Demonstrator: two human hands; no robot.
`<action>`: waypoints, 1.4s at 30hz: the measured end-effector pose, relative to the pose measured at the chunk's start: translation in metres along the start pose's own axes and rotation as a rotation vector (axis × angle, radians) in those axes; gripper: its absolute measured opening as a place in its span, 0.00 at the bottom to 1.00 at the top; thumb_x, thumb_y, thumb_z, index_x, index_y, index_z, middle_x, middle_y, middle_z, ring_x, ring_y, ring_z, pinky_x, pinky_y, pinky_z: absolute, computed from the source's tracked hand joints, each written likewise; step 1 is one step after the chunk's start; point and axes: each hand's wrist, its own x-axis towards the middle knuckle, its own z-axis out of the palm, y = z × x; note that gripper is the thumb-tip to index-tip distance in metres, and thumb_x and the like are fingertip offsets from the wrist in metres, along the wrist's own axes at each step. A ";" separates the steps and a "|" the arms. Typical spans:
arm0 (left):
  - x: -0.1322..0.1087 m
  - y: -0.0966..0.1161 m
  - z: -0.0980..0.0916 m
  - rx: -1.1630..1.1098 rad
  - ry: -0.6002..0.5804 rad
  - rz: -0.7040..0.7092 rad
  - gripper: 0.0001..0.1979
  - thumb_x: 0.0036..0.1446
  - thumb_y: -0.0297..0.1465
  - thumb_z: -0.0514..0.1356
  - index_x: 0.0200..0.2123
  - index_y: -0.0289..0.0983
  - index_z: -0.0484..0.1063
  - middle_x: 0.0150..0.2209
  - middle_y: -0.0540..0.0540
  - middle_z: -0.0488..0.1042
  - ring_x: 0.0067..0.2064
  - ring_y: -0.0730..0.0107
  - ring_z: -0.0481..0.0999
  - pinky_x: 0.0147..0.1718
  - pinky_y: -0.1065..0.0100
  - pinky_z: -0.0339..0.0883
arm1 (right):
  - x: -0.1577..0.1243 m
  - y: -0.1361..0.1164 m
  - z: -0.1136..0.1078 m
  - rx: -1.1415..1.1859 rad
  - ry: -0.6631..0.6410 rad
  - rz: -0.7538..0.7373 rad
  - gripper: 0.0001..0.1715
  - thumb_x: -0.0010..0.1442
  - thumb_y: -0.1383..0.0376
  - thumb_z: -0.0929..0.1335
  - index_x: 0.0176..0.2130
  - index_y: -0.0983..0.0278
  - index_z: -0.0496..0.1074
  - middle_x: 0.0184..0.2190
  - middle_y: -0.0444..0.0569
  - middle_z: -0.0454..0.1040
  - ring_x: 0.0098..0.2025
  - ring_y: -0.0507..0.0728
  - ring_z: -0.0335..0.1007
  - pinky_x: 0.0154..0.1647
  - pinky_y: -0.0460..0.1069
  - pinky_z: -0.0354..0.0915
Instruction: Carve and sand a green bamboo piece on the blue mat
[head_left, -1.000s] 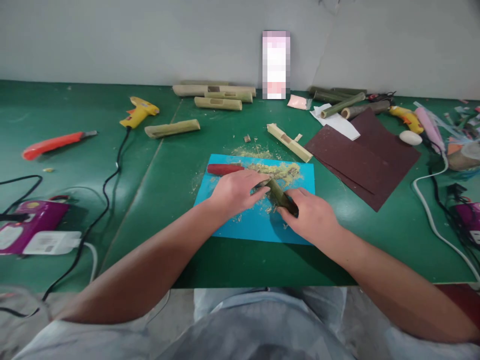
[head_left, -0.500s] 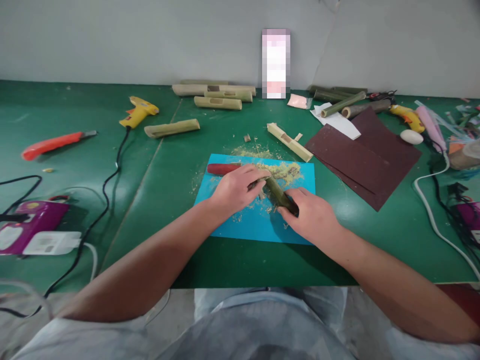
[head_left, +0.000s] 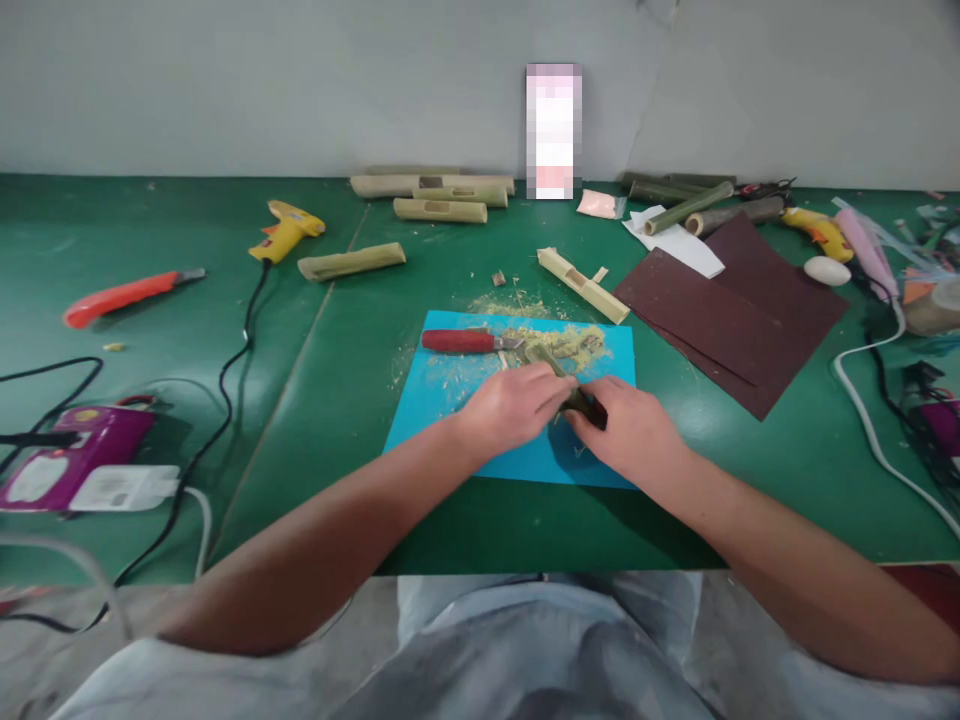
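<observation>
Over a blue sheet [head_left: 420, 425], my right hand [head_left: 637, 430] is closed around the near end of a short green bamboo tube [head_left: 545, 358], which lies slanted with its far end pointing up and left. My left hand [head_left: 517, 405] rests on top of the tube, fingers pressed together against its side close to my right fingers. Whatever is beneath those left fingertips is hidden. Behind my left hand, a carving knife with a red handle [head_left: 459, 341] lies on the sheet beside a heap of pale bamboo shavings [head_left: 589, 345].
A notched bamboo piece [head_left: 583, 286] and brown sandpaper sheets [head_left: 697, 310] lie to the right. A yellow glue gun [head_left: 287, 232], an orange cutter [head_left: 124, 297] and a purple power strip [head_left: 82, 455] with cords are at left. Several bamboo tubes [head_left: 440, 211] and a phone [head_left: 553, 130] stand behind.
My left hand has slid toward me and right along the tube, closer to my right hand, uncovering the knife's blade. My right hand keeps its hold. The view has shifted slightly.
</observation>
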 end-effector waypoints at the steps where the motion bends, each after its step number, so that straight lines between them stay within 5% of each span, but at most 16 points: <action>1: 0.000 -0.002 -0.001 0.031 0.034 -0.023 0.15 0.69 0.32 0.52 0.44 0.36 0.78 0.33 0.44 0.76 0.36 0.68 0.76 0.36 0.68 0.70 | 0.000 -0.001 0.000 -0.005 0.005 0.015 0.10 0.62 0.58 0.68 0.36 0.62 0.72 0.35 0.49 0.75 0.34 0.57 0.71 0.32 0.51 0.58; 4: -0.001 -0.009 -0.005 0.054 0.124 -0.064 0.15 0.69 0.32 0.52 0.42 0.34 0.78 0.33 0.43 0.76 0.37 0.67 0.76 0.38 0.67 0.71 | -0.001 -0.003 -0.001 -0.038 0.015 0.045 0.13 0.62 0.55 0.68 0.33 0.62 0.72 0.34 0.48 0.75 0.33 0.57 0.70 0.31 0.51 0.57; 8: -0.004 -0.008 -0.004 0.057 0.002 0.060 0.16 0.70 0.33 0.50 0.47 0.35 0.77 0.33 0.44 0.76 0.37 0.68 0.76 0.35 0.69 0.71 | -0.002 -0.004 -0.002 -0.075 0.014 0.033 0.12 0.62 0.56 0.69 0.32 0.62 0.71 0.33 0.49 0.75 0.33 0.57 0.71 0.31 0.51 0.57; 11: -0.005 -0.004 -0.002 0.105 0.069 -0.027 0.17 0.71 0.33 0.49 0.42 0.35 0.78 0.33 0.44 0.76 0.36 0.68 0.76 0.36 0.69 0.71 | -0.003 -0.004 -0.002 -0.101 0.025 0.046 0.14 0.62 0.54 0.69 0.31 0.62 0.71 0.32 0.49 0.75 0.32 0.57 0.71 0.30 0.51 0.57; 15: -0.003 -0.004 -0.001 0.077 -0.061 0.082 0.18 0.71 0.33 0.48 0.49 0.35 0.76 0.33 0.44 0.76 0.35 0.67 0.76 0.34 0.68 0.72 | -0.003 -0.004 -0.002 -0.150 0.019 0.028 0.15 0.63 0.55 0.68 0.31 0.62 0.71 0.33 0.50 0.76 0.33 0.58 0.72 0.30 0.52 0.57; 18: 0.002 -0.014 -0.005 0.083 0.050 -0.048 0.17 0.70 0.33 0.50 0.41 0.34 0.78 0.34 0.42 0.78 0.38 0.64 0.78 0.39 0.64 0.73 | -0.005 -0.005 -0.002 -0.153 0.023 0.034 0.14 0.62 0.54 0.69 0.32 0.62 0.72 0.34 0.49 0.76 0.33 0.58 0.73 0.30 0.52 0.57; 23: 0.006 -0.018 -0.019 0.070 0.083 -0.106 0.14 0.68 0.32 0.53 0.47 0.35 0.77 0.43 0.42 0.80 0.45 0.62 0.80 0.44 0.64 0.73 | -0.003 -0.001 -0.009 -0.097 0.094 -0.015 0.18 0.61 0.49 0.69 0.36 0.61 0.75 0.35 0.49 0.77 0.34 0.59 0.73 0.32 0.52 0.61; 27: 0.002 -0.015 -0.033 0.156 0.063 -0.235 0.14 0.66 0.33 0.54 0.46 0.38 0.78 0.41 0.44 0.81 0.43 0.61 0.80 0.40 0.64 0.72 | 0.020 0.034 -0.030 -0.045 0.374 -0.057 0.23 0.63 0.49 0.67 0.46 0.63 0.75 0.44 0.55 0.76 0.48 0.64 0.72 0.50 0.57 0.66; 31: 0.000 -0.022 -0.044 0.208 0.026 -0.351 0.14 0.62 0.34 0.56 0.45 0.39 0.79 0.42 0.44 0.81 0.41 0.59 0.80 0.37 0.64 0.70 | 0.048 0.092 -0.059 -0.130 0.524 0.149 0.33 0.56 0.50 0.72 0.54 0.65 0.71 0.57 0.60 0.71 0.61 0.70 0.62 0.62 0.63 0.58; 35: 0.000 -0.027 -0.048 0.219 -0.013 -0.306 0.13 0.61 0.37 0.58 0.43 0.41 0.80 0.37 0.45 0.81 0.39 0.61 0.78 0.35 0.65 0.68 | 0.063 0.145 -0.083 -0.153 0.368 0.380 0.50 0.49 0.40 0.72 0.61 0.67 0.66 0.62 0.63 0.66 0.64 0.75 0.58 0.62 0.68 0.58; 39: 0.000 -0.026 -0.047 0.255 0.014 -0.228 0.15 0.62 0.41 0.58 0.44 0.39 0.79 0.38 0.44 0.80 0.40 0.61 0.77 0.37 0.65 0.67 | 0.069 0.178 -0.096 -0.201 0.111 0.420 0.67 0.43 0.34 0.72 0.68 0.66 0.56 0.66 0.66 0.60 0.66 0.80 0.54 0.61 0.72 0.56; 42: -0.002 -0.026 -0.046 0.287 0.018 -0.205 0.16 0.64 0.42 0.57 0.45 0.38 0.78 0.38 0.43 0.80 0.41 0.61 0.78 0.36 0.66 0.67 | 0.071 0.185 -0.100 -0.273 0.012 0.379 0.69 0.41 0.32 0.72 0.69 0.63 0.54 0.66 0.66 0.61 0.63 0.81 0.58 0.58 0.73 0.58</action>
